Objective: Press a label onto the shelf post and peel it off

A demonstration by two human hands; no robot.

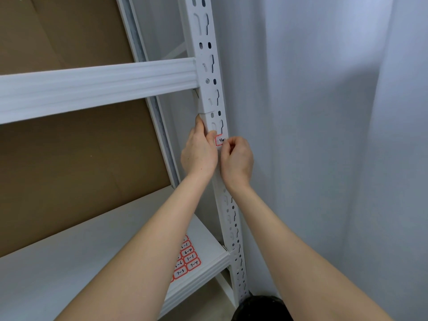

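My right hand (236,159) has its fingers curled in, thumb and forefinger pinching the right edge of a small red-bordered label (219,141) with black handwriting on it. The label sits flat against the front of the white slotted upright post (212,72). My left hand (199,154), just at nine o'clock from the label, wraps the post's left edge, thumb tip pressing beside the sticker and fingers curled round behind. From the post, a white shelf beam (97,89) runs off toward nine o'clock. Down at six o'clock, on the lower white shelf (58,262), lies a sheet of red-bordered labels (186,260) numbered by hand, partly hidden by my left forearm. Brown cardboard (69,158) backs the rack; a pale curtain (324,135) hangs at three o'clock.
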